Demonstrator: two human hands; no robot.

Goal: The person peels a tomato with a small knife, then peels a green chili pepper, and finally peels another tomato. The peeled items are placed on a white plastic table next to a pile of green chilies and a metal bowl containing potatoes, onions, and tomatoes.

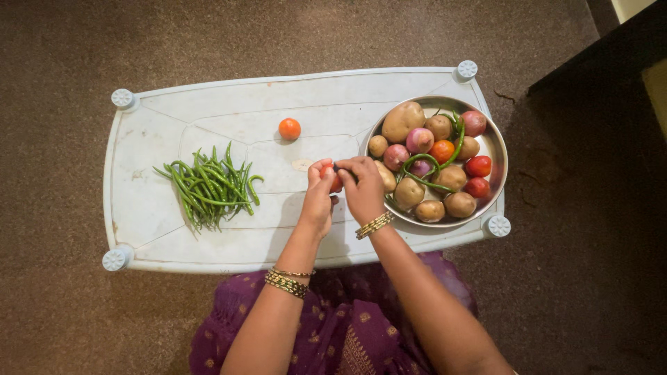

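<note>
Right now both my hands grip one small red tomato (335,179) over the middle of the white plastic table (229,107): left hand (317,198) and right hand (363,187) pinch it between fingertips, hiding most of it. Steel bowl (497,149) of potatoes, onions, tomatoes and chillies sits just right of my right hand, its rim overhanging the table's right edge; loose orange tomato (290,128) near, green chilli pile (210,184) well apart left. Open surface between chillies and hands; my forearms cross the near edge.
</note>
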